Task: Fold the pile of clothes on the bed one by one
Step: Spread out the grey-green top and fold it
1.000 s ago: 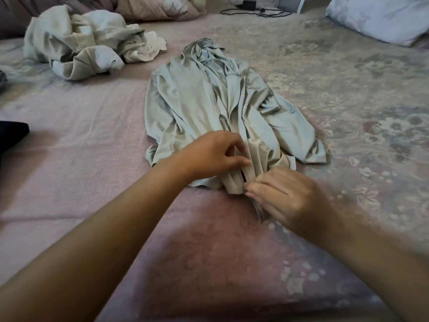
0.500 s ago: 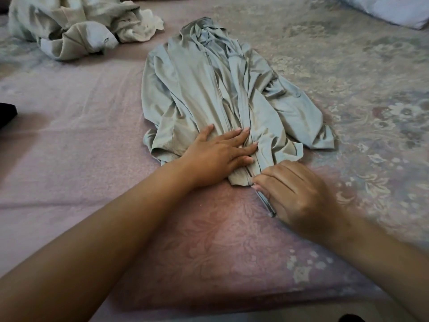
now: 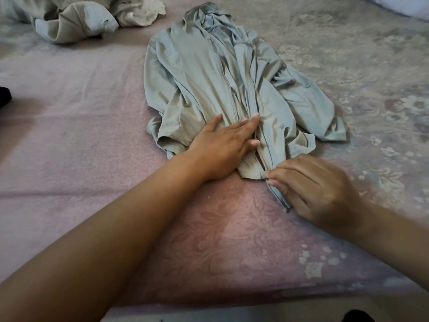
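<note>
Pale grey-green zip jacket [image 3: 209, 73] is lying lengthwise at frame centre on the pink patterned bedspread [image 3: 76, 112], hood end toward the top, sleeves bunched at its sides. Left hand [image 3: 222, 147] is pressing flat, fingers straight, on the lower front panel. Right hand [image 3: 318, 187] is pinching the zipper-edge hem at the bottom, lower right of centre. Step looks like aligning and smoothing the front edges before folding; no fold made yet. Next move probably calls for flattening the right panel, then tucking sleeves inward. Unfolded clothes pile [image 3: 76, 19] is waiting at upper left.
</note>
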Available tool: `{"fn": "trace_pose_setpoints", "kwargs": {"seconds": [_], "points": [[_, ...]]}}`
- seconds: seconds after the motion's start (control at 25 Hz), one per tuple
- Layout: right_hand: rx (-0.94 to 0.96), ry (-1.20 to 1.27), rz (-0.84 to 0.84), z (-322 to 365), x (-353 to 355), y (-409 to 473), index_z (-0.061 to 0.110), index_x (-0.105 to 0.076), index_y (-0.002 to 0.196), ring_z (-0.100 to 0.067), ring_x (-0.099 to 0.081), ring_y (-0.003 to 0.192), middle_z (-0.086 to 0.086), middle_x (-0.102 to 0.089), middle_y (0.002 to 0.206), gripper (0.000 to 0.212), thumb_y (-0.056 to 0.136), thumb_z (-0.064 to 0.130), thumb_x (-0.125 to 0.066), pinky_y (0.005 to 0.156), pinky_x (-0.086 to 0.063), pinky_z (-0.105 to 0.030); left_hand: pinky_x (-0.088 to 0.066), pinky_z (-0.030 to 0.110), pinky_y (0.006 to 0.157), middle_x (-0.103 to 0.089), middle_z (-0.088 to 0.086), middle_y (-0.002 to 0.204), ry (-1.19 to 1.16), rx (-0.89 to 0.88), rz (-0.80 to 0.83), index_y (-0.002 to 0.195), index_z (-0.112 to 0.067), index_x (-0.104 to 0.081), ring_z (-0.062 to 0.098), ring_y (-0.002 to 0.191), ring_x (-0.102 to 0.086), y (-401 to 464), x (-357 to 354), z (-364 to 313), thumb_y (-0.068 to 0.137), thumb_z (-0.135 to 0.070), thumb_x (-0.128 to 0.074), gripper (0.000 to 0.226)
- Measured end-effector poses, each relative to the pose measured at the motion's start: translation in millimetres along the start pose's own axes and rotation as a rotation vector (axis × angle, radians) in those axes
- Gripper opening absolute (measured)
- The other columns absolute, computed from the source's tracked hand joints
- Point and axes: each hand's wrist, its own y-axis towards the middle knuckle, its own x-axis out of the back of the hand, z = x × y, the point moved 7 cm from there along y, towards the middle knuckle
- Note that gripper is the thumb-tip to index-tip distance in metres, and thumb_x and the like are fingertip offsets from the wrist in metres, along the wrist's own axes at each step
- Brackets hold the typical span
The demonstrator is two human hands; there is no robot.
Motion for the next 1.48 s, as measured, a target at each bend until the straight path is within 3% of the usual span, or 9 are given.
{"fn": "trace_pose_setpoints", "kwargs": {"seconds": [0.12,0.24,0.6,0.72,0.88,1.04,1.16,1.28,1.48], "points": [[-0.124,0.093,-0.016,-20,7,9,-0.004,-0.070,0.088,-0.026,-0.063,0.076,-0.013,-0.067,0.083,0.017,0.093,0.007,-0.058,0.073,-0.050,-0.032,-0.003,0.037,0.119,-0.033,-0.005,0.153,-0.151,0.003,-0.114,0.149,-0.022,-0.028,0.004,0.141,-0.024,2,11,2,0.103,-0.041,-0.024,0.050],[-0.268,0.160,-0.061,-34,11,17,-0.004,-0.068,0.090,-0.016,-0.061,0.083,-0.012,-0.067,0.085,0.014,0.091,0.006,-0.058,0.081,-0.046,-0.018,-0.025,0.051,0.110,-0.065,-0.009,0.110,-0.361,-0.096,-0.417,0.111,-0.023,-0.066,0.011,0.110,-0.055,-7,34,7,0.093,-0.051,-0.037,0.044],[-0.247,0.241,-0.080,-32,4,19,-0.006,-0.067,0.092,-0.016,-0.060,0.083,-0.012,-0.067,0.086,0.014,0.091,0.003,-0.056,0.080,-0.048,-0.022,-0.042,0.018,0.082,-0.063,-0.002,0.083,-0.661,-0.252,-0.254,0.085,-0.014,-0.069,0.011,0.089,-0.057,-15,37,-12,0.081,-0.041,-0.062,0.028],[-0.190,0.165,-0.064,-31,3,19,-0.006,-0.067,0.094,-0.023,-0.064,0.083,-0.014,-0.068,0.088,0.016,0.092,0.004,-0.056,0.079,-0.050,-0.031,-0.048,0.038,0.058,-0.065,0.007,0.071,-0.842,-0.109,-0.276,0.075,-0.023,-0.064,0.035,0.071,-0.062,-16,39,-6,0.086,-0.018,-0.068,0.012],[-0.168,0.082,-0.099,-34,6,19,-0.007,-0.069,0.094,-0.023,-0.065,0.085,-0.015,-0.069,0.089,0.013,0.091,0.001,-0.059,0.083,-0.050,-0.028,-0.051,0.023,0.065,-0.069,-0.003,0.067,-0.929,-0.078,-0.347,0.070,-0.029,-0.067,0.010,0.066,-0.063,-19,42,-2,0.079,-0.015,-0.073,0.017],[-0.234,0.108,-0.189,-34,6,18,-0.008,-0.069,0.091,-0.018,-0.061,0.085,-0.016,-0.069,0.086,0.012,0.090,-0.001,-0.059,0.085,-0.047,-0.019,-0.053,0.040,0.066,-0.071,0.009,0.071,-0.977,-0.026,-0.380,0.072,-0.025,-0.072,0.029,0.070,-0.067,-17,38,-3,0.075,-0.017,-0.076,0.010],[-0.330,0.147,-0.239,-40,8,19,-0.008,-0.067,0.090,-0.015,-0.059,0.084,-0.016,-0.068,0.084,0.011,0.090,-0.001,-0.058,0.084,-0.042,-0.011,-0.047,0.017,0.079,-0.070,-0.002,0.089,-0.790,-0.110,-0.583,0.092,-0.021,-0.071,0.006,0.087,-0.063,-29,51,-4,0.080,-0.032,-0.071,0.016],[-0.383,0.183,-0.259,-46,12,19,-0.008,-0.067,0.090,-0.011,-0.059,0.085,-0.012,-0.066,0.085,0.012,0.091,0.001,-0.058,0.083,-0.044,-0.011,-0.044,0.032,0.081,-0.066,-0.003,0.092,-0.384,-0.216,-0.700,0.094,-0.017,-0.072,0.014,0.090,-0.062,-38,52,-14,0.080,-0.042,-0.066,0.030],[-0.313,0.187,-0.229,-38,13,20,-0.009,-0.067,0.090,-0.014,-0.059,0.086,-0.015,-0.066,0.085,0.015,0.091,0.001,-0.056,0.087,-0.043,-0.012,-0.042,0.036,0.064,-0.062,0.006,0.072,-0.063,-0.304,-0.910,0.086,-0.007,-0.074,0.025,0.066,-0.060,-48,53,-28,0.084,-0.012,-0.068,0.008]]}}
